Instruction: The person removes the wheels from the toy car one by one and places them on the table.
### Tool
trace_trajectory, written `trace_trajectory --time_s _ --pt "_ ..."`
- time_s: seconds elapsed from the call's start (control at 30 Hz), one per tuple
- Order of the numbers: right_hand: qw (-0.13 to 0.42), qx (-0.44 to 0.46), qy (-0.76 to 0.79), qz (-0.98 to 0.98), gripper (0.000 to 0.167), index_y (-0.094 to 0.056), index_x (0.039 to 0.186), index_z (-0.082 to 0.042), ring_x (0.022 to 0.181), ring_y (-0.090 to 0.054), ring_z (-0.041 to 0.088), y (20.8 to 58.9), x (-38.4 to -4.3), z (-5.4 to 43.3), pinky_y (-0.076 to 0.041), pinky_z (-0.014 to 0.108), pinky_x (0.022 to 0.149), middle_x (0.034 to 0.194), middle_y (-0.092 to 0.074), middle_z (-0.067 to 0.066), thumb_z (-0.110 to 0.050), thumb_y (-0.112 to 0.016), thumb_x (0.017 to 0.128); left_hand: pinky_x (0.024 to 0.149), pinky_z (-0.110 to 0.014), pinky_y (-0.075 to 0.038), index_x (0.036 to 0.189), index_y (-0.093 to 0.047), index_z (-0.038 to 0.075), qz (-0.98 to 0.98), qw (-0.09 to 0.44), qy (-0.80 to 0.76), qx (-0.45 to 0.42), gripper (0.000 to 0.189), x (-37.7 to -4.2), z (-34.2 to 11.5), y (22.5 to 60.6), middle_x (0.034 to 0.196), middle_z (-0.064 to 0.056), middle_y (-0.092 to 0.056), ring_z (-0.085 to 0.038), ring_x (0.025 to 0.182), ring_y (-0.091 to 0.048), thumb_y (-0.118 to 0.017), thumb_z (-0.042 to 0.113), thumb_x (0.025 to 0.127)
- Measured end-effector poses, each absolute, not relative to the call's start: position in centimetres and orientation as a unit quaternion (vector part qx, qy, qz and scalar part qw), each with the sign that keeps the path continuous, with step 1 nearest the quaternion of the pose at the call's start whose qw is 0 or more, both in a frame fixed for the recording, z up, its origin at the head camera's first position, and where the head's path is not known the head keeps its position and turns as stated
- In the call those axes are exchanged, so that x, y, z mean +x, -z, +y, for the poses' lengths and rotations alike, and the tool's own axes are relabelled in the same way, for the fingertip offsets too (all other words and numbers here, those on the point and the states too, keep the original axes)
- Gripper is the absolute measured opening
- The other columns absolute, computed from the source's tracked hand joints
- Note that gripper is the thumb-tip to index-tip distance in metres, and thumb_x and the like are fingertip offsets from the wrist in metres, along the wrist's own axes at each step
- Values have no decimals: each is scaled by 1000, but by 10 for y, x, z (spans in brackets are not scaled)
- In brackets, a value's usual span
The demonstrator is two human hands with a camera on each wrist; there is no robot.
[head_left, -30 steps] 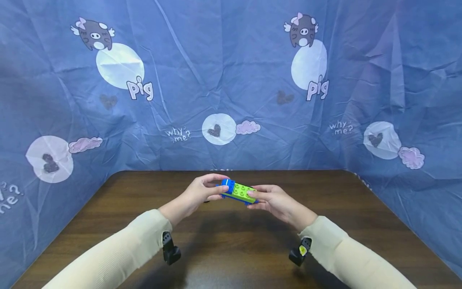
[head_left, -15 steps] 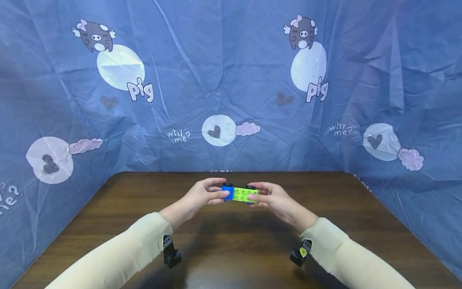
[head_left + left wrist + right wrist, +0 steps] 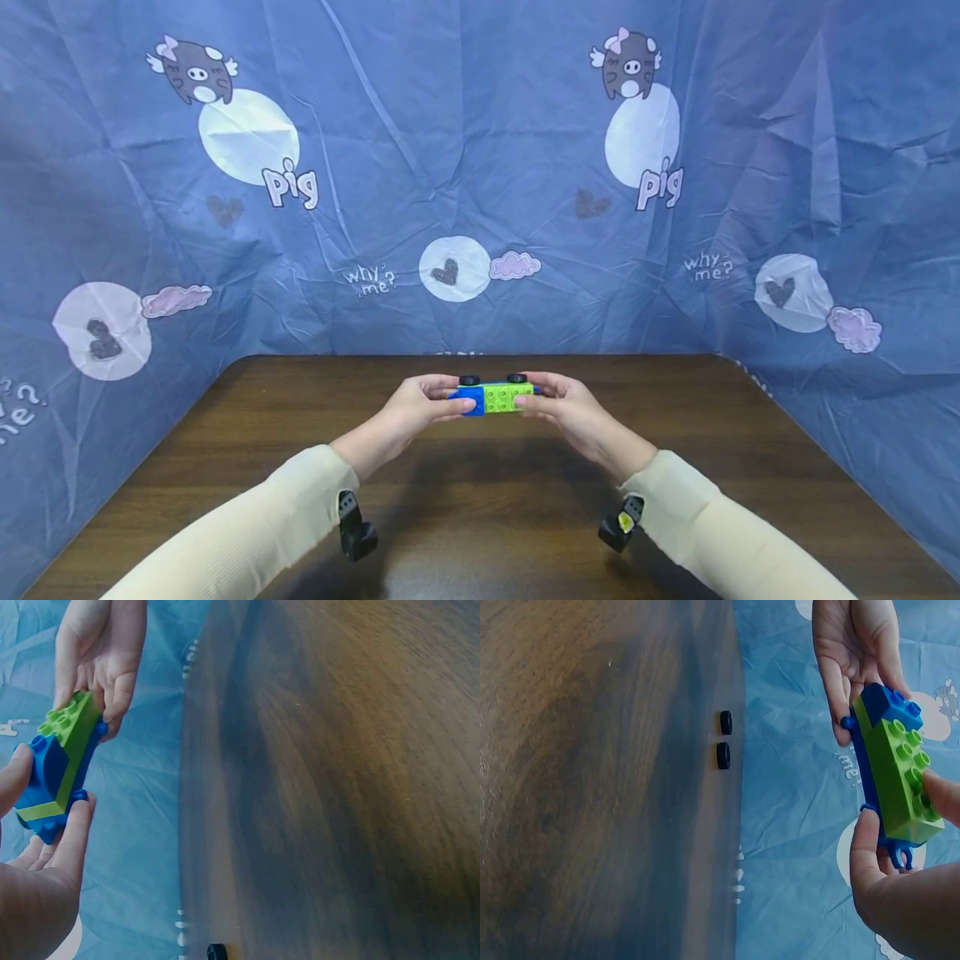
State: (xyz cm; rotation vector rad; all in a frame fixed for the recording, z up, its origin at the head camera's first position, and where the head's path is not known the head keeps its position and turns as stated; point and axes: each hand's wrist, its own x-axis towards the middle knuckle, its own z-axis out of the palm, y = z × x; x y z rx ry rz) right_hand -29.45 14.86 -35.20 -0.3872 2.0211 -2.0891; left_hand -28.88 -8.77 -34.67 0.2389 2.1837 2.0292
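Note:
A toy car (image 3: 501,398) of green and blue building bricks is held up above the table between both hands. My left hand (image 3: 408,411) pinches its blue end, thumb on the front. My right hand (image 3: 566,408) pinches the green end, thumb on the studs. Two black wheels (image 3: 468,380) show along the car's upper far edge in the head view. Bare blue axle stubs (image 3: 847,721) stick out along its lower side in the right wrist view, where a blue loop (image 3: 902,856) also shows at one end.
Two loose black wheels (image 3: 723,756) stand on the brown wooden table (image 3: 615,825) near its far edge. A blue printed curtain (image 3: 480,167) hangs behind the table. Black cameras (image 3: 357,525) are strapped to both wrists.
The toy car has turned from slanting to nearly level, its studded face tipping toward the head camera. The black wheels on its far edge have come into view. Both hands keep hold.

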Motion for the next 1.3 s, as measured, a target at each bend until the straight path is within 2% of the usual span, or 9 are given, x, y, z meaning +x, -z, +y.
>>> trace_trajectory --time_s 0.13,0.3,0.47,0.53,0.6,0.87,1.1,1.3 --pt "124 -120 719 674 53 -38 137 12 87 -67 13 351 -292 145 -53 37 97 99 -63 4 -4 -61 92 87 -29 -57 129 -51 -12 743 43 -662 83 52 -287 -87 348 122 -29 -62 -18 97 -68 -73 2 84" --pt "160 -121 718 666 39 -47 125 8 93 -69 20 352 -292 142 -53 42 97 95 -70 5 -13 -61 95 90 -30 -55 128 -54 -8 758 15 -645 97 52 -286 -86 349 123 -26 -63 -28 110 -65 -75 5 83" --pt "196 -130 712 662 42 -50 124 8 92 -71 21 351 -291 140 -51 44 99 109 -70 22 -24 -59 98 83 -25 -55 122 -59 -6 759 -4 -644 92 47 -284 -83 350 118 -23 -66 -20 100 -67 -77 3 80" --pt "208 -133 716 653 44 -50 125 7 92 -72 21 350 -291 138 -50 45 99 113 -68 25 -27 -57 99 80 -23 -54 119 -61 -6 755 -6 -649 93 44 -284 -81 350 115 -21 -68 -16 96 -67 -78 1 79" --pt "215 -128 723 644 43 -51 123 5 93 -72 22 348 -291 136 -49 45 99 111 -70 22 -29 -57 98 79 -22 -54 116 -61 -6 750 -6 -653 100 42 -283 -80 352 113 -20 -69 -15 95 -67 -78 -1 78" --pt "195 -90 760 614 36 -53 119 5 88 -72 19 343 -290 132 -52 43 96 90 -75 7 -24 -57 99 80 -24 -57 108 -60 -4 748 -3 -652 126 38 -282 -73 354 112 -18 -68 -17 100 -67 -79 -5 74" --pt "145 -51 771 618 34 -53 119 6 80 -72 15 346 -289 126 -56 38 90 86 -73 4 -17 -61 95 81 -27 -57 105 -57 -3 755 -8 -637 154 38 -278 -65 353 111 -17 -69 -19 102 -67 -79 -6 74" --pt "114 -35 769 628 32 -54 117 6 79 -71 13 350 -288 126 -59 33 83 85 -72 3 -13 -64 92 81 -29 -58 105 -56 -5 757 1 -628 179 38 -276 -62 358 110 -21 -69 -19 98 -69 -79 -5 74"
